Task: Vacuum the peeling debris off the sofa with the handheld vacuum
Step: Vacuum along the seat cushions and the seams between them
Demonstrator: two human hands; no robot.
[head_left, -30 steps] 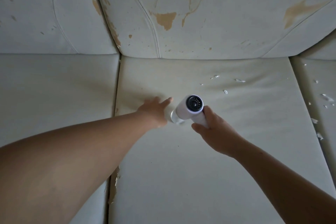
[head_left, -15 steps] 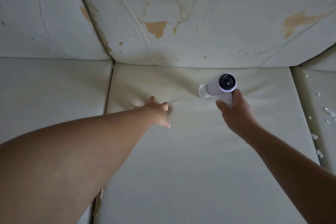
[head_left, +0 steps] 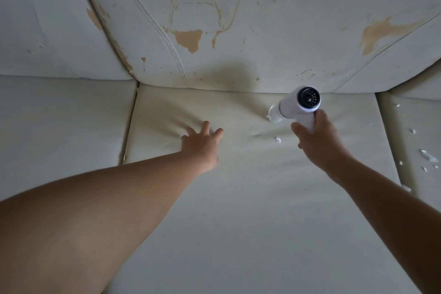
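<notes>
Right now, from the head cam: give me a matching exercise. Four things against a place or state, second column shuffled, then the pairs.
Things
1. left hand
2. vacuum
3. flakes
4. backrest

Place or state
A. mostly scattered on the right cushion
B. flat on the middle cushion, fingers straight
C. tan patches where the skin has peeled
D. gripped by the right hand

Pairs: 1-B, 2-D, 3-A, 4-C
</notes>
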